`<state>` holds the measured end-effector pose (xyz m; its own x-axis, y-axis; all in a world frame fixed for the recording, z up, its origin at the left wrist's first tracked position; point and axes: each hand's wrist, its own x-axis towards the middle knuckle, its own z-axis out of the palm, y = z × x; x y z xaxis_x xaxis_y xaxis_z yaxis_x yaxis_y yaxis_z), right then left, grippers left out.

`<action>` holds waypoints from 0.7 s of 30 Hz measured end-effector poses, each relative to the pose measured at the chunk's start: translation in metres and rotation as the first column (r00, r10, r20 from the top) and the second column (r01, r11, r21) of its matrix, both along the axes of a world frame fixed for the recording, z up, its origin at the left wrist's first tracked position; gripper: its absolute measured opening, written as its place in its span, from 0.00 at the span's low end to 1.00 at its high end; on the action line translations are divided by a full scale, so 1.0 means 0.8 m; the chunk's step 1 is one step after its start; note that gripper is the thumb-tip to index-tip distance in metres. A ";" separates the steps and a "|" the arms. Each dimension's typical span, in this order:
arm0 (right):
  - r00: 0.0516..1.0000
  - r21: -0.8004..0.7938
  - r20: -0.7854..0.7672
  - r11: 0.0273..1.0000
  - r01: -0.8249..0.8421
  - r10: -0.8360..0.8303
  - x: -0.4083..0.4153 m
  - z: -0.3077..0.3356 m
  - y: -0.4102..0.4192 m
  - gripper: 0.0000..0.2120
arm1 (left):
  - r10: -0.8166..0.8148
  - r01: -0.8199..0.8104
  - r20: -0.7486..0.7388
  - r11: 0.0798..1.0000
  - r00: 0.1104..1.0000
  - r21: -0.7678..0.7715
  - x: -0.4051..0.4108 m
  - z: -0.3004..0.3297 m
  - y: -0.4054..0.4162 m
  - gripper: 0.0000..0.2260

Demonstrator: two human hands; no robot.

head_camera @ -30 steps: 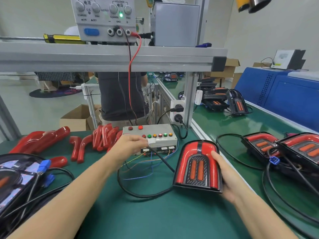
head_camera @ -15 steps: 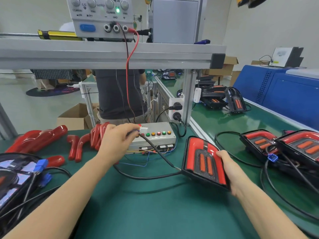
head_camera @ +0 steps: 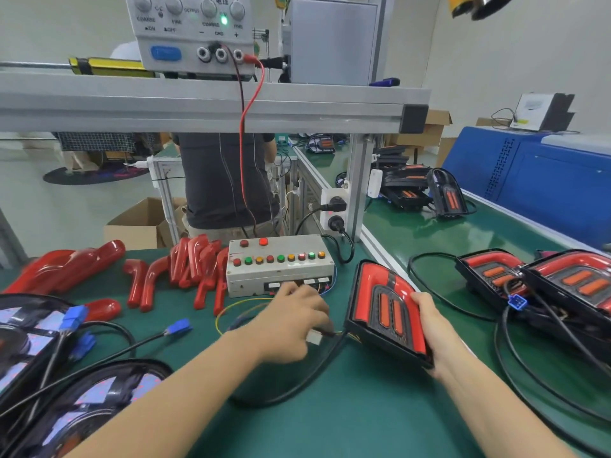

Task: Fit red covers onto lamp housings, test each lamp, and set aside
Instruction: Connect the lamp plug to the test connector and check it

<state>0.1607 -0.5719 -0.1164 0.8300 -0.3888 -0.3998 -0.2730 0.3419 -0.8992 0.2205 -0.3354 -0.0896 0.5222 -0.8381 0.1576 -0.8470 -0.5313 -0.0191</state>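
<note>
My right hand [head_camera: 433, 328] grips the right edge of a lamp [head_camera: 383, 312] with a red cover and two orange strips, tilted up on the green table. My left hand [head_camera: 294, 322] holds the lamp's white connector [head_camera: 314, 337] on its black cable, just left of the lamp and in front of the grey test box [head_camera: 281, 262] with coloured buttons. Loose red covers [head_camera: 195, 269] lie in a heap left of the box. Bare lamp housings [head_camera: 82, 401] with blue plugs sit at the lower left.
Two finished lamps [head_camera: 542, 282] with cables lie at the right. More lamps [head_camera: 426, 190] stand further back. A power supply [head_camera: 195, 31] sits on the aluminium shelf [head_camera: 211, 104] overhead. A person in a dark shirt [head_camera: 224, 180] stands behind the bench. A blue plug [head_camera: 178, 325] lies loose.
My left hand has drawn the white connector away from the test box toward me and the lamp. My right hand has tilted the lamp further onto its edge.
</note>
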 end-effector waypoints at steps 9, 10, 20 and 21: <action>0.998 -0.028 0.036 0.999 -0.043 0.044 -0.006 -0.002 -0.009 0.21 | 0.150 -0.150 0.007 0.987 0.989 0.052 0.019 -0.020 -0.016 0.17; 0.998 -0.045 0.032 0.998 -0.054 0.055 -0.006 -0.002 -0.009 0.22 | 0.178 -0.178 0.014 0.982 0.984 0.058 0.024 -0.018 -0.012 0.15; 0.995 0.027 0.074 0.997 -0.066 0.064 -0.002 -0.004 -0.003 0.21 | 0.218 -0.210 -0.112 0.974 0.969 0.080 0.017 -0.020 -0.008 0.07; 0.994 0.031 0.089 0.997 -0.067 0.064 -0.002 -0.005 -0.003 0.21 | 0.244 -0.239 -0.105 0.969 0.964 0.060 0.017 -0.019 -0.008 0.06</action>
